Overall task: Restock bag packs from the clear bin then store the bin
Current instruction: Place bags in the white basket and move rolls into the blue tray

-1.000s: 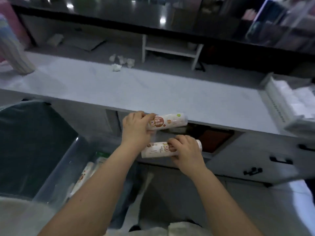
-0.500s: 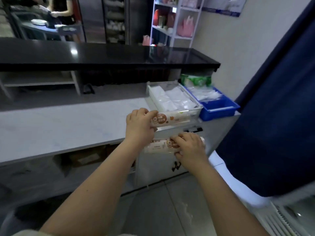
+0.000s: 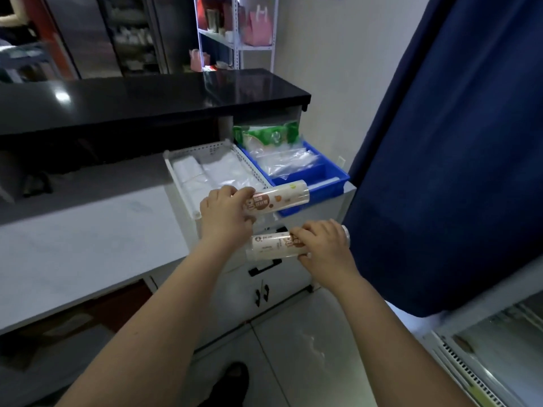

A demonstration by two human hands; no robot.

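My left hand (image 3: 224, 214) grips a white roll-shaped bag pack (image 3: 282, 198) with brown print, held level just in front of a white perforated tray (image 3: 205, 149) of folded plastic bags on the counter's right end. Lower and to the right, my right hand (image 3: 321, 245) grips a second, similar bag pack (image 3: 269, 248) in front of the white cabinet. A blue bin (image 3: 326, 171) with clear bags and a green pack stands beside the tray. The clear bin is out of view.
A white counter (image 3: 73, 245) runs left under a black upper ledge (image 3: 147, 98). A dark blue curtain (image 3: 455, 142) hangs close on the right. A glass-topped freezer (image 3: 499, 348) sits at lower right. Cabinet doors with black handles (image 3: 263, 292) are below the packs.
The view swung right, from the clear bin and open cabinet at the left to the counter's right end. Both hands kept their packs and now hold them near the white tray and blue bin.
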